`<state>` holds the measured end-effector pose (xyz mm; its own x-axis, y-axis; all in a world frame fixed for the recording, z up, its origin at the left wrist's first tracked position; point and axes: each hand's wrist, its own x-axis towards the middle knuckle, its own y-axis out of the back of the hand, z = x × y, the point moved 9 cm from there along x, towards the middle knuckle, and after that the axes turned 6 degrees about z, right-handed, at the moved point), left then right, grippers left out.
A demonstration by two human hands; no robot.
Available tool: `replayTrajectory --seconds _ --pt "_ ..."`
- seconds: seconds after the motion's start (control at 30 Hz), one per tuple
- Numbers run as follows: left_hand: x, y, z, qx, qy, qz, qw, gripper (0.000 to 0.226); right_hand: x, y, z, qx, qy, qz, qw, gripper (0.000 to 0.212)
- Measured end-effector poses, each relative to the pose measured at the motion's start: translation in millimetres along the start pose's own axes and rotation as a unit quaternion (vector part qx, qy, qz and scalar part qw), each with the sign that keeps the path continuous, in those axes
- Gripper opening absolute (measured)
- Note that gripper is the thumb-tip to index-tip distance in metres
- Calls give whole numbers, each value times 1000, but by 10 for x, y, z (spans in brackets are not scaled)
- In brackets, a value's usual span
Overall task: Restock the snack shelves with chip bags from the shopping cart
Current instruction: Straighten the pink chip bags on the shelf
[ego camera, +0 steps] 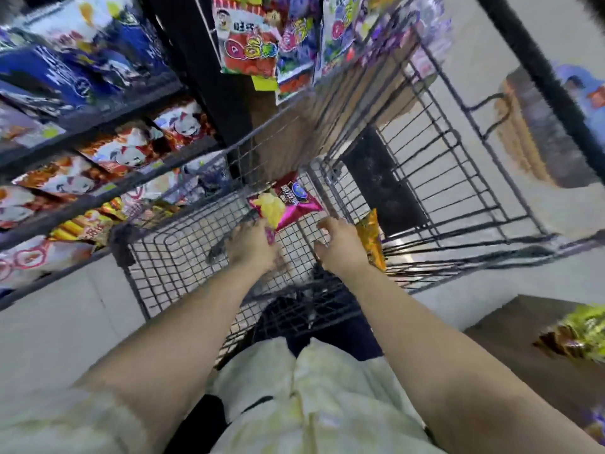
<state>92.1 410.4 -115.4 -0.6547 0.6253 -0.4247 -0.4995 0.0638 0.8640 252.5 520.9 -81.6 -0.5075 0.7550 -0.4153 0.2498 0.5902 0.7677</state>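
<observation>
Reaching into the cart [170, 257], your left hand [252, 247] closes on the near edge of a pink chip bag [288, 204] lying on the cart floor. Your right hand [340, 247], fingers spread loosely, touches an orange bag [371, 240] at three o'clock. The shelves [98, 139] stand at ten o'clock.

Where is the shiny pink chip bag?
In the head view, the shiny pink chip bag lies inside the black wire shopping cart, under the left hand, left of the orange chip bag.
</observation>
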Motion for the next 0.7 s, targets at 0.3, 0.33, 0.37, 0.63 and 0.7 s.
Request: replayTrajectory --seconds 0.3,0.33,0.37,0.63,0.7 --pt "189 -399 -264 -122 193 -13 973 35 812 -420 227 49 -36 -157 986 43" --pt "216 -496 -262 -155 209 -22 965 37 888 -478 269 86 -68 -168 980 42" --pt "268 -581 -259 -179 216 -25 960 39 965 -543 312 125 -104 -178 970 40" --pt "1239 -943 -339 -239 220 20 946 47 1494 -1315 629 318 -332 -234 857 19" --pt "1512 -999 -354 -147 181 13 972 46 1514 -1528 697 317 -369 -269 831 32"
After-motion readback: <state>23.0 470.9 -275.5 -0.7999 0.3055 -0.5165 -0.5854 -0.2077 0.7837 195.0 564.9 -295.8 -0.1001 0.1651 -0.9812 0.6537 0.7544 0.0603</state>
